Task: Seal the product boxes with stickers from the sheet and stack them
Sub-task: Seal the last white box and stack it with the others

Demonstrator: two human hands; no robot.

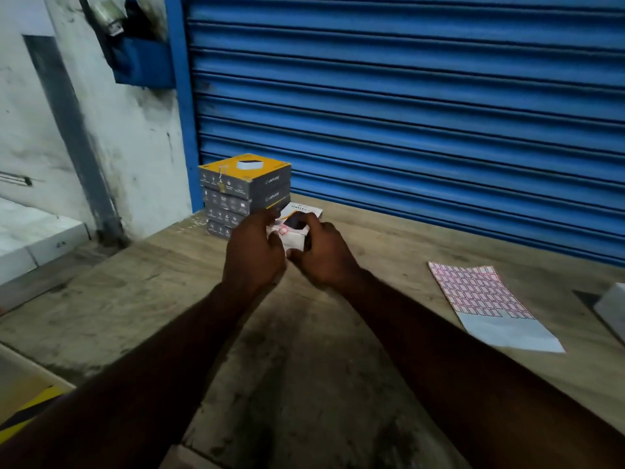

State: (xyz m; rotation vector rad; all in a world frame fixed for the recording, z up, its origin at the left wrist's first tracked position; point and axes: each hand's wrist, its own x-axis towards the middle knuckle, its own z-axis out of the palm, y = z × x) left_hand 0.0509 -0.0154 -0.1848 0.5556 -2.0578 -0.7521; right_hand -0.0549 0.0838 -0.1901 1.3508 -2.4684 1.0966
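Wooden bench (304, 350), worn and dark-stained, set against a blue corrugated roller shutter (406, 96).

Back left corner of the bench: stack of four grey cardboard boxes with yellow tops (245, 191), squared up, close to the shutter.

Just beside the stack, on its front right side: small white product box (296, 228) with a dark picture on its top face, held between both hands. Cannot tell whether it rests on the bench or is lifted. A red-edged patch shows at its near-left corner, likely a sticker; too blurred to be sure.

Left hand (253, 255): fingers curled round the box's left side, thumb up at the top edge. Right hand (326, 255): fingers curled over the box's right side and top, thumb tucked under the near edge. Both grip it; the thumbs nearly meet.

Toward the right edge of the bench, well apart from the hands: white sticker sheet with rows of red-outlined labels (487, 302), lying flat, its near end bare.

At the far right edge: corner of a pale box (612, 309), mostly out of view.
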